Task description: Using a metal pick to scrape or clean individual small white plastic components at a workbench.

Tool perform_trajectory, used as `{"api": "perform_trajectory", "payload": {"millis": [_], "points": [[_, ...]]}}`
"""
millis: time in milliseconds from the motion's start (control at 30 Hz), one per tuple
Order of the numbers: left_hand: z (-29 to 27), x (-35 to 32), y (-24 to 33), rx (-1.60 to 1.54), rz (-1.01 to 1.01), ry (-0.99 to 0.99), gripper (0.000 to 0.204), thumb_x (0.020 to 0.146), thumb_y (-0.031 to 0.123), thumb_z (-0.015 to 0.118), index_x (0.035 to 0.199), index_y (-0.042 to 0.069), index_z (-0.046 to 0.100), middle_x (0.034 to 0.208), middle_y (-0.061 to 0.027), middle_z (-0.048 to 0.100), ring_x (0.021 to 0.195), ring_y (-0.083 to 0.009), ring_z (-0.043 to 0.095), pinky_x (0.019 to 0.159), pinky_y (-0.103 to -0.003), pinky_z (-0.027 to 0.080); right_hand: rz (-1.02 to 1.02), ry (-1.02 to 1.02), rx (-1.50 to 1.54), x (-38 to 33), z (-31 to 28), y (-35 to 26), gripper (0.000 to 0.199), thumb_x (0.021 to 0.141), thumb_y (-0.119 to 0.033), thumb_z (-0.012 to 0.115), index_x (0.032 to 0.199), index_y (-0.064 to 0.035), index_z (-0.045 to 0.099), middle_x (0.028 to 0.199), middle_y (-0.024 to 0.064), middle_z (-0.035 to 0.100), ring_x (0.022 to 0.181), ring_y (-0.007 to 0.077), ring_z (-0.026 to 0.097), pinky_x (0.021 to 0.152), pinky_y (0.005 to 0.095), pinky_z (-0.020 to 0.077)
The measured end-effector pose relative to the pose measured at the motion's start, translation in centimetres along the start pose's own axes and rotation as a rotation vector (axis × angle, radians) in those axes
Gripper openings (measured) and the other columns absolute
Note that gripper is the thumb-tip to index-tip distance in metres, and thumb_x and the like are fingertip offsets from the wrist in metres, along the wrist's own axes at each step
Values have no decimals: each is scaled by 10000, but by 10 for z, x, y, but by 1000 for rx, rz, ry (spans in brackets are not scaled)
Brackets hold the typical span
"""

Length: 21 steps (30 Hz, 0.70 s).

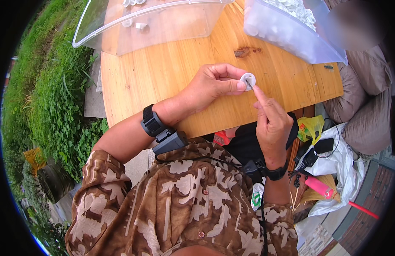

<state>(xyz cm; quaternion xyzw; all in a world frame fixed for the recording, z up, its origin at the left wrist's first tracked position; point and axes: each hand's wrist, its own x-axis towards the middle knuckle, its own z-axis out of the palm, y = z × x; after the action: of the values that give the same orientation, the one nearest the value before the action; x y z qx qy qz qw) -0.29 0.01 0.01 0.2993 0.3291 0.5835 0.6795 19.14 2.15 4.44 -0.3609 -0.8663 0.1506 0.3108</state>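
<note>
Tabletop [150,81] spreads beyond hands [216,81], white cap [250,76] held near edge

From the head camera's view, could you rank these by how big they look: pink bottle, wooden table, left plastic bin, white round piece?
Largest to smallest, as visible:
1. wooden table
2. left plastic bin, though cut off by the picture's top edge
3. pink bottle
4. white round piece
</note>
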Motion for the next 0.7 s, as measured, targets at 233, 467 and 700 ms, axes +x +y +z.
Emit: {"api": "perform_trajectory", "payload": {"millis": [233, 467, 700], "points": [[0, 1, -1, 52, -2, -24, 241, 871, 53, 665, 1099, -15, 623, 1050, -93, 665, 956, -142, 644, 876, -283, 539, -190, -125, -351, 10, -25, -8, 468, 732, 32, 567, 1156, -140, 668, 726, 49, 576, 600, 227, 592, 546, 337, 473], [2, -1, 3, 27, -27, -42, 254, 874, 70, 668, 1109, -13, 623, 1051, -94, 667, 951, -144, 649, 873, -281, 541, -161, -107, -304, 12, -32, -4, 480, 712, 56, 565, 1147, -122, 664, 721, 57, 561, 606, 231, 588, 545, 336, 468], [2, 0, 2, -21, -39, -39, 256, 875, 72, 666, 1113, -9, 621, 1078, -100, 660, 973, -153, 648, 876, -287, 548, -93, -93, -256, 6, -20, -5, 511, 705, 75, 555, 1174, -107, 645, 716, 68, 549, 614, 243, 592, 555, 351, 480]]}}
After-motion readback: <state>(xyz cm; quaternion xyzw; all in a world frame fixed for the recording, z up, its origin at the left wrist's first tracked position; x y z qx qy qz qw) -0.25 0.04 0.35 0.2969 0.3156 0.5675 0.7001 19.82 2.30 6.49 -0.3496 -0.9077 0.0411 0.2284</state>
